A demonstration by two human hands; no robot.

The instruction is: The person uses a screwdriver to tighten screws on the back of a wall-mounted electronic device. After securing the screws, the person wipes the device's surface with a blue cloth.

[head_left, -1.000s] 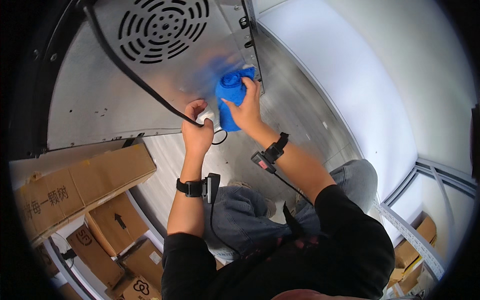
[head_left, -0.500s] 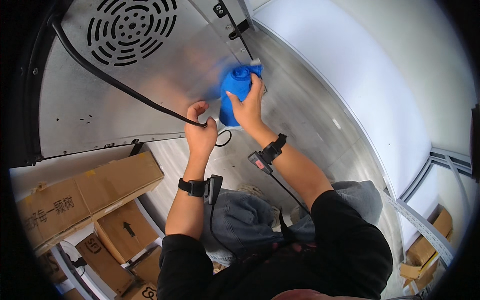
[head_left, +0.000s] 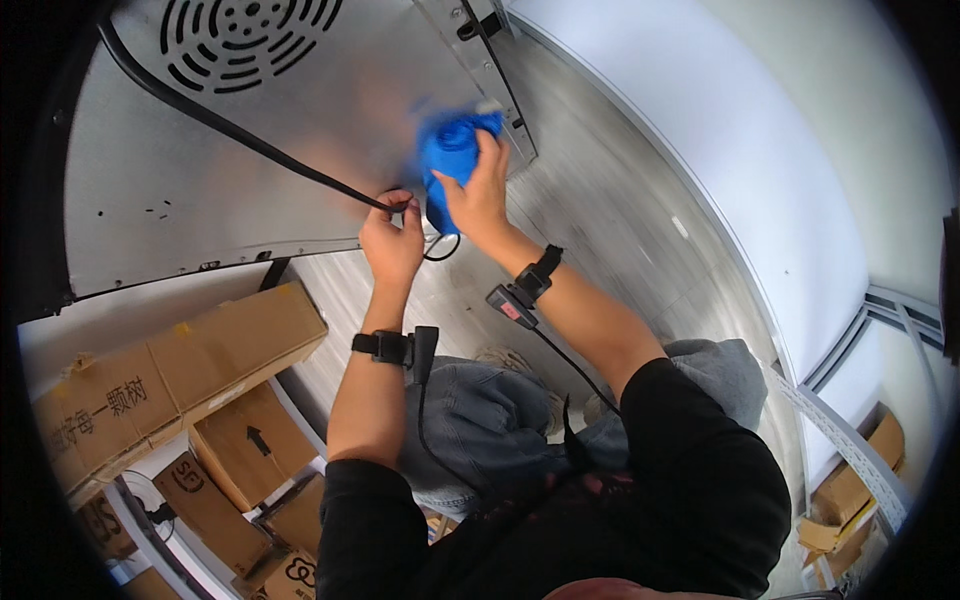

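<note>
My left hand (head_left: 393, 240) is closed, pinching a black cable (head_left: 255, 145) that runs down from the upper left across a metal panel (head_left: 240, 190). A thin loop of the cable (head_left: 443, 247) hangs just right of that hand. My right hand (head_left: 480, 195) grips a bunched blue cloth (head_left: 450, 150), its thumb on the near side and fingers over the right side. The cloth lies at the panel's surface near its right edge, and part of it is blurred. The panel has round vent slots (head_left: 250, 35) at the top.
Cardboard boxes (head_left: 220, 350) are stacked at the lower left, some on a shelf. A white curved panel (head_left: 720, 130) stands to the right with a metal rack rail (head_left: 850, 440) below it. Grey wood-look floor (head_left: 600, 180) lies between. More cardboard (head_left: 850, 490) sits at the lower right.
Both hands sit slightly higher and farther left in the view, the cloth with the right hand. The panel has shifted up and left in the picture. Both grips are kept.
</note>
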